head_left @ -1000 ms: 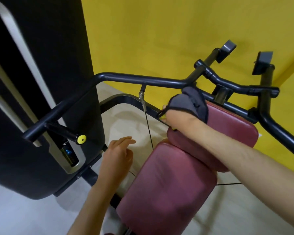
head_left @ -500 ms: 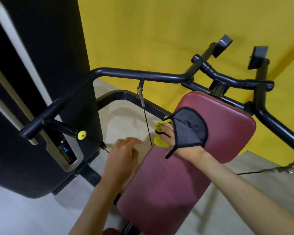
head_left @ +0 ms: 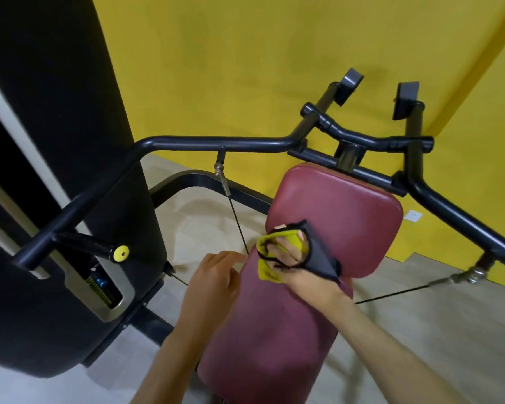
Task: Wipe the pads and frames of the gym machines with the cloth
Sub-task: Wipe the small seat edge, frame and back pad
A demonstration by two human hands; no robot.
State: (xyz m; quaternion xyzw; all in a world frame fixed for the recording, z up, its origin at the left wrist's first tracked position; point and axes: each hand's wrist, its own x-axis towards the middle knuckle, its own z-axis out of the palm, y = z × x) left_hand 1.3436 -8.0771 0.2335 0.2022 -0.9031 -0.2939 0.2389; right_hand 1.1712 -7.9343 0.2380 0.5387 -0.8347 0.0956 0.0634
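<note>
Fingers [head_left: 283, 246] of our right hand [head_left: 293, 259] clamp round one bunched cloth [head_left: 318, 258]. It is yellow inside and grey outside with a black edge, and its grey flap trails behind the knuckles. Beneath them we count two maroon pads, upper pad [head_left: 347, 217] and lower pad [head_left: 268, 330], whose length runs across the fingers. Our left hand [head_left: 213, 275] lies just beyond the fingertips, its fingers relaxed.
</note>
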